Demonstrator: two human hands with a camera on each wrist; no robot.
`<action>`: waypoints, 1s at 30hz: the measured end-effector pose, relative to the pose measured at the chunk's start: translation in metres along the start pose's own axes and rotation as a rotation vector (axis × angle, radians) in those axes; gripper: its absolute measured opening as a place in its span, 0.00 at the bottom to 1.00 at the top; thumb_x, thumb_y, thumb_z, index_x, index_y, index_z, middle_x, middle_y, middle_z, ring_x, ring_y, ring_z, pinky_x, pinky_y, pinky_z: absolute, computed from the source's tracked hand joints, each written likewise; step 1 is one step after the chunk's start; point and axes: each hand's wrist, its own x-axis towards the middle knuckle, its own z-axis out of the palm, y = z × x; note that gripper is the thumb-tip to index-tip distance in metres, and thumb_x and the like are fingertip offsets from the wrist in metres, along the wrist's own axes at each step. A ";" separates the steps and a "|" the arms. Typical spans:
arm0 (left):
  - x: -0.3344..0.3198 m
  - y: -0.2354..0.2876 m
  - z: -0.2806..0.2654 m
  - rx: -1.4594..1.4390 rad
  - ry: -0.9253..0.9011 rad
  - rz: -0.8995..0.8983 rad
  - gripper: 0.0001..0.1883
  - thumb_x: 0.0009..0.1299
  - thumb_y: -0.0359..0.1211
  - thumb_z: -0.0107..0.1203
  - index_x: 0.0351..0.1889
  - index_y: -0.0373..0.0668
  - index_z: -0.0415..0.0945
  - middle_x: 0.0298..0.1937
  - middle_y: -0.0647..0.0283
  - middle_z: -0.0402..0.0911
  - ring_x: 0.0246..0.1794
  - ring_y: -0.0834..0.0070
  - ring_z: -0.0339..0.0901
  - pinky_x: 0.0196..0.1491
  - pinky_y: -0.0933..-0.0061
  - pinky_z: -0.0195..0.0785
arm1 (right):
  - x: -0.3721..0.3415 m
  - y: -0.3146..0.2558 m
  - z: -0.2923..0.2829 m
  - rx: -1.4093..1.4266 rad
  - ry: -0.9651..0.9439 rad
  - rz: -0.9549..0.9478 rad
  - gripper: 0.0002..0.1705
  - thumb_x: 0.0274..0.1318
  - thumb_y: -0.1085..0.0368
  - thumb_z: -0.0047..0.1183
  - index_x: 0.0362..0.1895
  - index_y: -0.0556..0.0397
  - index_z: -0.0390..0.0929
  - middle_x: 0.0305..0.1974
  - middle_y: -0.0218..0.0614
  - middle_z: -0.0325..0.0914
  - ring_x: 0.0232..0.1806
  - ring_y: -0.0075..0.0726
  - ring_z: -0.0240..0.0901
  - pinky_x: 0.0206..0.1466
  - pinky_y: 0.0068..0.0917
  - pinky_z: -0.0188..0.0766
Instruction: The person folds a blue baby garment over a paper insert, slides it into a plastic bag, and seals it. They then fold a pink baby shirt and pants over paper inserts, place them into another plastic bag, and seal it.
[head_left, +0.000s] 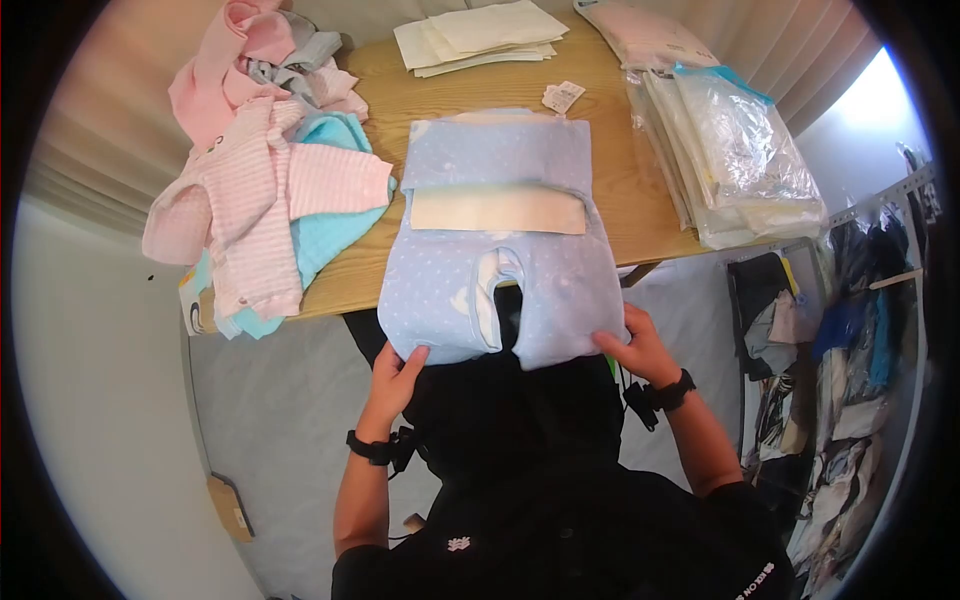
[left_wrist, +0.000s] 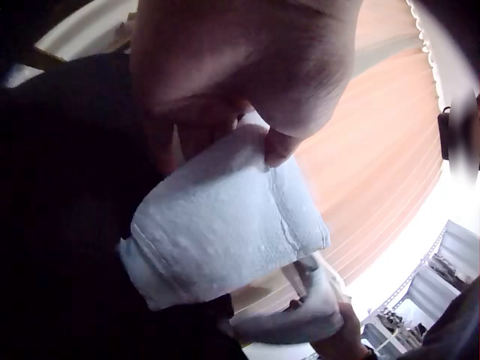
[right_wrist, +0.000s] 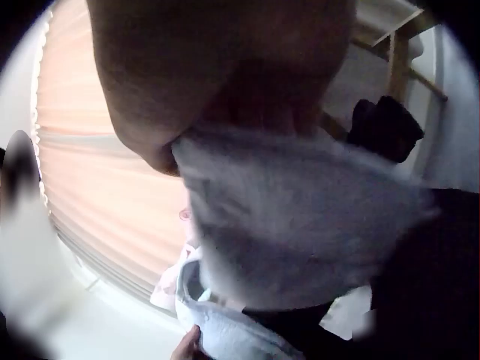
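Found garment [head_left: 445, 258] laid partly on tabletop [head_left: 632, 190], with legs past the near edge. Read long axis as running front to back, with leg ends pointing toward the black shirt [head_left: 560, 510] and upper end pointing away. Noted left leg end pinched in left hand [head_left: 398, 372], under the thumb; right leg end gripped likewise in right hand [head_left: 645, 350]. Recorded card [head_left: 498, 210] crosswise on garment, tag [head_left: 563, 96] near upper right corner, clothes [head_left: 255, 190] to left, bagged packs [head_left: 740, 150] to right.
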 end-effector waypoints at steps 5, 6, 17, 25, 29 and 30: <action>-0.036 0.047 -0.002 -0.277 0.010 -0.091 0.20 0.81 0.34 0.51 0.68 0.37 0.66 0.60 0.63 0.79 0.57 0.79 0.74 0.60 0.72 0.68 | -0.018 -0.003 -0.009 0.342 0.059 0.341 0.25 0.67 0.61 0.55 0.64 0.58 0.72 0.61 0.38 0.76 0.63 0.38 0.72 0.66 0.36 0.67; -0.044 0.059 0.001 -0.439 0.019 -0.112 0.25 0.80 0.34 0.51 0.72 0.38 0.62 0.65 0.59 0.76 0.63 0.73 0.74 0.64 0.69 0.67 | -0.021 -0.012 -0.011 0.367 0.076 0.329 0.27 0.68 0.62 0.54 0.68 0.57 0.69 0.61 0.38 0.75 0.64 0.38 0.71 0.67 0.37 0.67; -0.053 0.083 0.018 0.060 -0.041 0.376 0.52 0.67 0.12 0.48 0.83 0.55 0.32 0.76 0.45 0.59 0.68 0.59 0.73 0.60 0.64 0.75 | -0.045 -0.036 -0.008 0.559 -0.034 -0.084 0.45 0.56 0.83 0.49 0.78 0.46 0.56 0.67 0.42 0.69 0.68 0.39 0.68 0.69 0.35 0.66; -0.007 0.046 0.021 1.287 -0.292 0.690 0.37 0.59 0.17 0.54 0.70 0.49 0.71 0.75 0.47 0.62 0.75 0.47 0.60 0.75 0.45 0.54 | -0.025 0.016 0.010 -0.486 0.186 -0.381 0.24 0.48 0.75 0.64 0.52 0.44 0.85 0.46 0.40 0.72 0.51 0.47 0.72 0.58 0.41 0.72; 0.007 0.020 0.020 1.432 -0.450 0.757 0.36 0.61 0.21 0.53 0.71 0.52 0.70 0.74 0.50 0.64 0.76 0.50 0.59 0.76 0.44 0.51 | -0.014 0.022 0.010 -0.758 0.460 -0.584 0.21 0.46 0.69 0.67 0.48 0.37 0.87 0.48 0.34 0.72 0.56 0.44 0.68 0.66 0.52 0.65; 0.013 0.018 0.021 1.426 -0.453 0.789 0.35 0.60 0.22 0.54 0.69 0.50 0.70 0.73 0.51 0.65 0.75 0.52 0.61 0.75 0.46 0.53 | -0.013 0.022 0.011 -0.811 0.516 -0.629 0.21 0.46 0.67 0.67 0.48 0.35 0.87 0.50 0.33 0.72 0.58 0.43 0.66 0.68 0.55 0.62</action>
